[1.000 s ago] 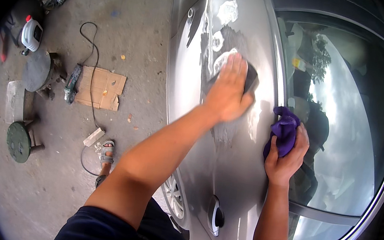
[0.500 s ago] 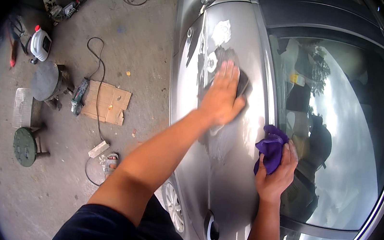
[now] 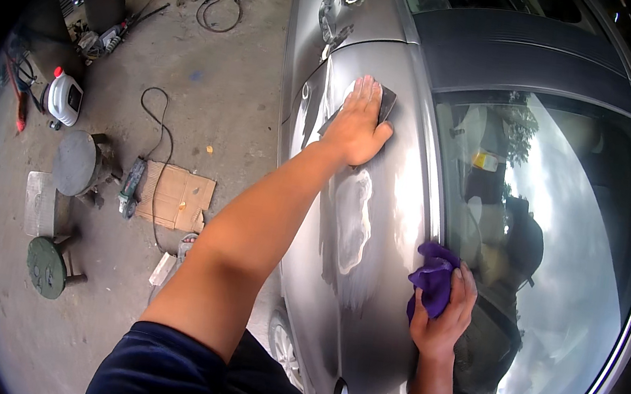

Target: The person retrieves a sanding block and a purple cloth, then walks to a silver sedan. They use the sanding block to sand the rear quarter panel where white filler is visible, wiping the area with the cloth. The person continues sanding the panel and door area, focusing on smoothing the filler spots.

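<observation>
Left hand: upper centre; our grip is released, flat over a dark sheet on the car door.
Right hand: lower right; our grip grasps a purple cloth.

Left hand flat on dark sheet, grey car door, purple cloth in right hand

Cloth: purple. Car door: silver-grey; patch on it dull grey, irregularly rimmed in white. Sheet: dark grey. Sleeve: navy. Jug: white; cap red. Cardboard: brown, finely striped. Stool: dark green.
</observation>
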Action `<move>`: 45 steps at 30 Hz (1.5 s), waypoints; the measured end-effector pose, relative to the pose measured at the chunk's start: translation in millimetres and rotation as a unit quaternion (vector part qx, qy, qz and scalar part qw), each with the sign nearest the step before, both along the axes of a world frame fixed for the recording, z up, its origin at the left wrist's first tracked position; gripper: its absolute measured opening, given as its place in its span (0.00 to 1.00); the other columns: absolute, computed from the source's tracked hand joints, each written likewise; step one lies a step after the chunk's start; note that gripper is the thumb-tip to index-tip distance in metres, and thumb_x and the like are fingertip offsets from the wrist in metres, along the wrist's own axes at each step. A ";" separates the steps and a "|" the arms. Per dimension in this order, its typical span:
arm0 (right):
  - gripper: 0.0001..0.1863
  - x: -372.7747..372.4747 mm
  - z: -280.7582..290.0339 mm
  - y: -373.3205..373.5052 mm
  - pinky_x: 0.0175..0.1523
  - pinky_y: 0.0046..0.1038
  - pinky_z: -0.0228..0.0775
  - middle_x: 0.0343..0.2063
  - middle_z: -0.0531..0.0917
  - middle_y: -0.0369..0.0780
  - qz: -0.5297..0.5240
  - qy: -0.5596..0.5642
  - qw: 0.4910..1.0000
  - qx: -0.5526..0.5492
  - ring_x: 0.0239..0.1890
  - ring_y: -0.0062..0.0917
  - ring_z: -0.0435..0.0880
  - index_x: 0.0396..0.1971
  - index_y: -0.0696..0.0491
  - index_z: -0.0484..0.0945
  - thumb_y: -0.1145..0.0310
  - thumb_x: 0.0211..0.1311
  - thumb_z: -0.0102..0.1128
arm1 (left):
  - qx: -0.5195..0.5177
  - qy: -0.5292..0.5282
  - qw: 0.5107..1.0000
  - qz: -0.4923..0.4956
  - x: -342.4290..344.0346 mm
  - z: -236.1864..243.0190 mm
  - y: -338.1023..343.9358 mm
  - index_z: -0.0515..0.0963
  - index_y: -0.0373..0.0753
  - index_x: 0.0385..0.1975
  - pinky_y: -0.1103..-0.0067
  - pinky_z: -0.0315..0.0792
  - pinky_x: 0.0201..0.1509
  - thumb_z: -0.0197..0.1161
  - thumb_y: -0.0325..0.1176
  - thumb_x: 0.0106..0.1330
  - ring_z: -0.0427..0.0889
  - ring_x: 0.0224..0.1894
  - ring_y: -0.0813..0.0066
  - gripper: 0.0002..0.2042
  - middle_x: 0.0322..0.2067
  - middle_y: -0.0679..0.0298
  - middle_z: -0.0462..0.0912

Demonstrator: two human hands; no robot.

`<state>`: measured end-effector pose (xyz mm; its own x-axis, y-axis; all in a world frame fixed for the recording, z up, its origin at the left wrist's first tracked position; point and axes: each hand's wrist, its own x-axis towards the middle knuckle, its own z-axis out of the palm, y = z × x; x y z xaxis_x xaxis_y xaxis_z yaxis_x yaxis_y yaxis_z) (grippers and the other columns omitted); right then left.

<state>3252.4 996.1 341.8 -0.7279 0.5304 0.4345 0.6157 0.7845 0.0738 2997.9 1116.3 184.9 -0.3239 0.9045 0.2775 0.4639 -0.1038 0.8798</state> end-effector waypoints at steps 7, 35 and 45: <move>0.30 -73.5 -2.2 84.4 0.56 0.44 0.71 0.54 0.71 0.56 0.001 -0.015 1.000 0.004 0.53 0.52 0.75 0.57 0.63 0.65 0.68 0.56 0.64 | 0.048 0.015 0.996 -0.067 27.9 8.8 -51.9 0.46 0.24 0.68 0.59 0.38 0.75 0.55 0.39 0.58 0.38 0.73 0.43 0.41 0.70 0.37 0.42; 0.31 -89.7 -11.4 93.6 0.54 0.45 0.71 0.53 0.72 0.56 0.019 0.012 0.998 0.057 0.51 0.54 0.76 0.57 0.62 0.65 0.69 0.54 0.65 | 0.088 -0.022 0.995 -0.051 1.7 19.5 -15.0 0.49 0.22 0.66 0.56 0.41 0.74 0.61 0.38 0.53 0.41 0.72 0.39 0.43 0.69 0.35 0.45; 0.31 -92.6 -10.4 92.3 0.53 0.45 0.72 0.52 0.72 0.57 0.006 -0.001 0.999 0.053 0.50 0.54 0.77 0.57 0.62 0.65 0.69 0.54 0.65 | 0.038 -0.035 0.997 -0.051 3.7 19.1 -19.2 0.49 0.21 0.66 0.56 0.41 0.74 0.57 0.40 0.57 0.41 0.72 0.37 0.41 0.68 0.32 0.44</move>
<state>3159.8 1088.4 331.4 -0.7351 0.4730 0.4857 0.6061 0.7796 0.1580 3001.6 1097.1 204.0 -0.2511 0.9113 0.3262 0.3859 -0.2148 0.8972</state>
